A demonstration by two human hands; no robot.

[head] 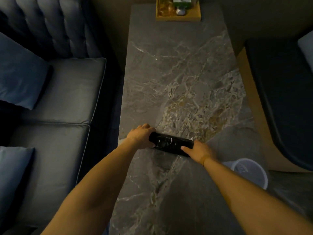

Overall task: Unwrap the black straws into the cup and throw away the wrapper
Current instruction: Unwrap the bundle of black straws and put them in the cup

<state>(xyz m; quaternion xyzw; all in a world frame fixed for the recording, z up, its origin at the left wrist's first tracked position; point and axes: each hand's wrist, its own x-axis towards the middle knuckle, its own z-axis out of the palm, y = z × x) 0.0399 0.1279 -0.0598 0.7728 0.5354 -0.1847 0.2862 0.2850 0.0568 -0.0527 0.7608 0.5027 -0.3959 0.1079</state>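
A bundle of black straws in shiny clear wrapper lies crosswise just above the grey marble table, near its left front part. My left hand grips the bundle's left end. My right hand grips its right end, thumb on top. A pale round cup or bin stands to the right of my right forearm, at the table's right side; I cannot tell whether it stands on the table or on the floor.
A wooden tray with bottles sits at the table's far end. A blue sofa with cushions runs along the left. A dark seat stands on the right.
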